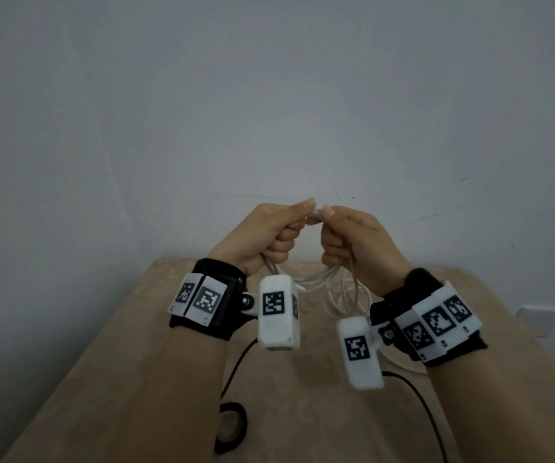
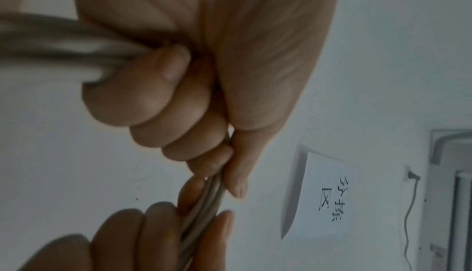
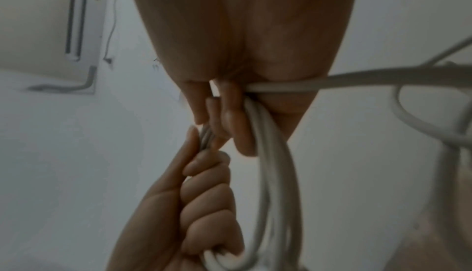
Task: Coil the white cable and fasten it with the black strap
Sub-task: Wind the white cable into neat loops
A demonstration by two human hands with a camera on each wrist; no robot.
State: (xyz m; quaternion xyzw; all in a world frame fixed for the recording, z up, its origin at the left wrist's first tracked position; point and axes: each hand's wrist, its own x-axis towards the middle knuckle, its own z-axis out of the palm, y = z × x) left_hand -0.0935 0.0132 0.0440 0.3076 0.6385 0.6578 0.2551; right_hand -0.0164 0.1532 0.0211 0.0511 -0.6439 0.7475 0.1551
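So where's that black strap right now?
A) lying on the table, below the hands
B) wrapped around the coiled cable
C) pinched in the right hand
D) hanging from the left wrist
A: the black strap lies rolled up on the table, while the left hand and the right hand both hold only the white cable up in the air.

The white cable [image 1: 319,279] is hanging in several bundled loops above the far part of the table, its top gathered tight. The black strap [image 1: 232,426] is lying curled, near left.
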